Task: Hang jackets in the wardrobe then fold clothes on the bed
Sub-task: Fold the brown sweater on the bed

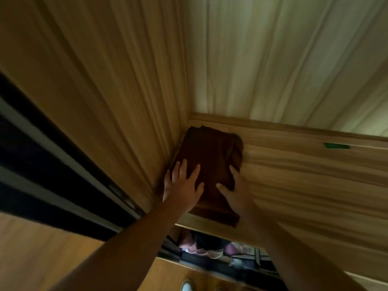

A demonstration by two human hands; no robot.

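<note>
While folded brown garment (210,152) lies in shelf (304,185) corner — left hand (182,185), right hand (236,195) flat on it, fingers straight.

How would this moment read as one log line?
step: shelving | item: folded brown garment | place: wardrobe shelf, left back corner | left hand: flat on it | right hand: on its right edge

Dark brown folded garment (210,164) (plain); tan streaked-grain shelf (294,175).

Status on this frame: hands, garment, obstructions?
Left hand, right hand flat on folded brown garment. Garment on wardrobe shelf, in its left corner. Nothing in the way.
</note>
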